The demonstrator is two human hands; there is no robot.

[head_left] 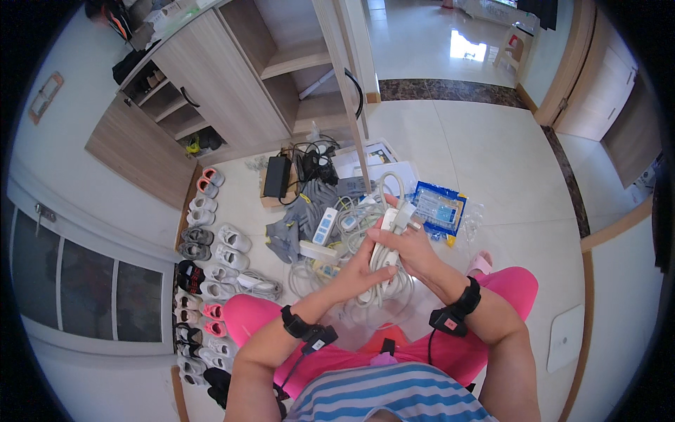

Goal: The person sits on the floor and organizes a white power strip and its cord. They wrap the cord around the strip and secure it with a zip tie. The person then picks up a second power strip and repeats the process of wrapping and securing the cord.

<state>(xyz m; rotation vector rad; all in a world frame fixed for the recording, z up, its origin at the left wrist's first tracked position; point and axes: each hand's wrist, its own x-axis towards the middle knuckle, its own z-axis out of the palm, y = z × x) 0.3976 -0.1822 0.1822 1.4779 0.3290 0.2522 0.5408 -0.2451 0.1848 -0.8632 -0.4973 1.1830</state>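
A white power strip (381, 256), wrapped in its own pale cable, is held upright before my lap. My left hand (359, 268) grips its lower left side, thumb across the front. From the right, my right hand (414, 248) closes around the upper part, near the white plug (405, 215). A loop of cable (393, 182) sticks up past the plug. On the floor just beyond lie a power strip with blue sockets (325, 226), another white strip (319, 251) seen edge-on, and tangled pale cables (358, 224). Grey fabric gloves (282, 237) with yellow edging are heaped beside them.
A black power adapter (277, 176) rests on a cardboard box (270, 201). Right of the pile lies a blue plastic packet (439, 207). An open cabinet door (343, 79) reaches over the pile. Rows of shoes (232, 238) and a coiled cable (261, 285) are at left.
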